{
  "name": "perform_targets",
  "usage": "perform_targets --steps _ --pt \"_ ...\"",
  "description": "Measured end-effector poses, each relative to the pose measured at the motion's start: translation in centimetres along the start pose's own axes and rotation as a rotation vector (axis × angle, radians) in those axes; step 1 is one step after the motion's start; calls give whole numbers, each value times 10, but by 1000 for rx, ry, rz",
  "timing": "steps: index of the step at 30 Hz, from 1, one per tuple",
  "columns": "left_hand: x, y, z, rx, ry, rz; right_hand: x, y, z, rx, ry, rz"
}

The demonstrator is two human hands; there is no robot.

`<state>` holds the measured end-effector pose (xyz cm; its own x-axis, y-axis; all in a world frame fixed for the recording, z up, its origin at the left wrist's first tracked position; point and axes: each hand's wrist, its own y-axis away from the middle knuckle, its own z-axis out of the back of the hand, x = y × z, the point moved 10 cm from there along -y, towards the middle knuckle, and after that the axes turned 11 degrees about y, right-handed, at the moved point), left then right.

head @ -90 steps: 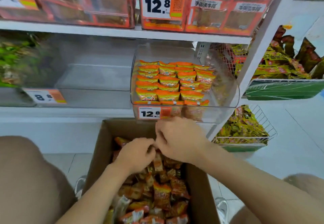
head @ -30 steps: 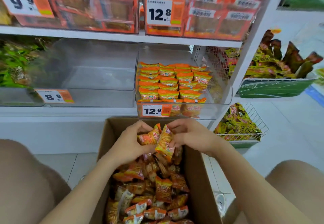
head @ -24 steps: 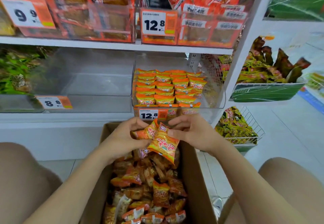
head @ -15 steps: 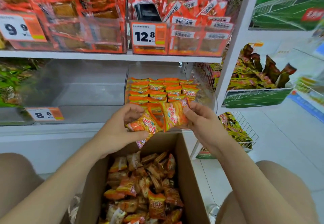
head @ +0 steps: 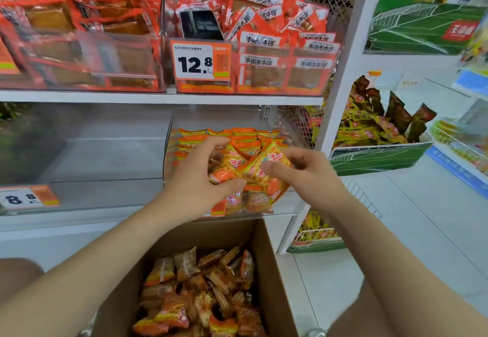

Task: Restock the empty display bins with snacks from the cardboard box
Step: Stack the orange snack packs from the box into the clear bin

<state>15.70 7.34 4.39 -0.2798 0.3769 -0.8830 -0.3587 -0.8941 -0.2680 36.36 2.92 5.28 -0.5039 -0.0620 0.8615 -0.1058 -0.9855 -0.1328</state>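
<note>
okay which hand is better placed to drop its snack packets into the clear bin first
Probably the left hand. It hovers directly over the rows already in the clear bin, holding its snack packets. The right hand sits nearer the bin's right edge.

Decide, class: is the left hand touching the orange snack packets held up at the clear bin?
Touching. The head view shows the left hand with its thumb and fingers wrapped around the orange snack packets, no gap visible.

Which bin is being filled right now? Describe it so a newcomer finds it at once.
Start at the white shelf under the 12.8 price tag. Directly below sits a clear bin with neat rows of orange packets, where both hands hold more. The clear bin to its left is empty.
</note>
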Motion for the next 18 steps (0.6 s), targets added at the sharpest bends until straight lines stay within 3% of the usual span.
perform_targets --steps 4,8,15,18 --pt "16 -11 -10 -63 26 27 -22 -45 53 -235 136 25" --pt "22 -18 -21 -87 86 15 -20 -76 57 -226 582 160" --pt "33 -29 -39 30 54 47 -30 -115 25 -146 780 225" --pt "35 -30 -45 47 61 62 -39 -126 11 -78 1000 217"
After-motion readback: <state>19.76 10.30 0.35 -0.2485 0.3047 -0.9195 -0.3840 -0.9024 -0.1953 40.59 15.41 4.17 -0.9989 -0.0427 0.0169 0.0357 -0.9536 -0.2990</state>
